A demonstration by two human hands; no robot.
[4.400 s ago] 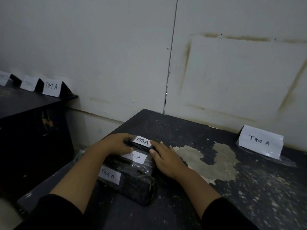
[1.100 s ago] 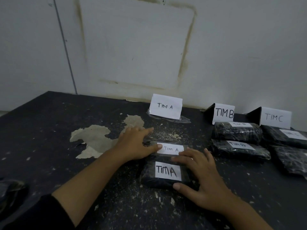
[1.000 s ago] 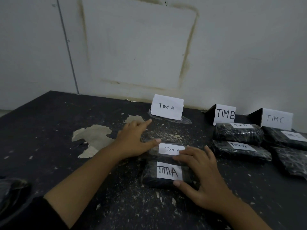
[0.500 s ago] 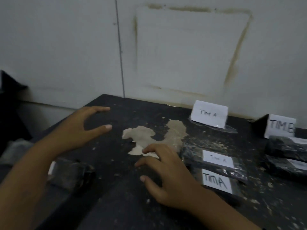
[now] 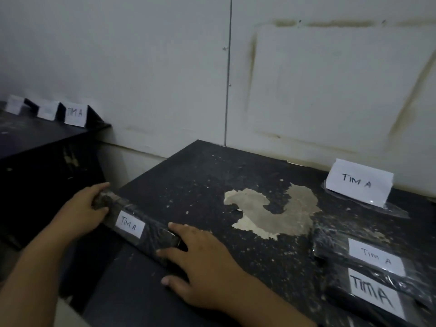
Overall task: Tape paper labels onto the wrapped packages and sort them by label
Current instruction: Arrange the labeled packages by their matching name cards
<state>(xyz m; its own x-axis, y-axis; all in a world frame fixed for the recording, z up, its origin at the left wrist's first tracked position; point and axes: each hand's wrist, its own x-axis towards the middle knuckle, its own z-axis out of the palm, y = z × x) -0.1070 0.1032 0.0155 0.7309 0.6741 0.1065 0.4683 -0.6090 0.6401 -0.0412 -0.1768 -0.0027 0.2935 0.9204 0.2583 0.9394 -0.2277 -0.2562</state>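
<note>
1. Head view showed your left hand (image 5: 81, 208) wrapped around the far end of a black wrapped package (image 5: 136, 226) at the left edge of the dark table (image 5: 200, 175), fingers curled over its top and thumb pressed against its near side.
2. Your right hand (image 5: 200, 263) was at the package's other end, with the fingers spread and the fingertips (image 5: 175, 225) touching that end; whether they clamped it or only rested there I could not tell.
3. That package lay along the table's left edge, slanting from upper left to lower right, and a white paper label (image 5: 129, 226) reading "TIM A" sat on its upper face between your two hands.
4. Well to the right, a standing card (image 5: 358, 182) reading "TIM A" stood near the wall, on a clear plastic sheet.
5. Nearer you than that card, at the right edge of the view, two more wrapped packages lay side by side and touching: the farther one (image 5: 335, 244) and the nearer one (image 5: 339, 293), each labelled "TIM A".
6. A pale patch of worn surface (image 5: 271, 213) lay between the held package and those two.
7. On a separate dark shelf (image 5: 35, 135) at far left stood three folded cards (image 5: 49, 110); the nearest read "TIM A", the other two were too blurred to read.
</note>
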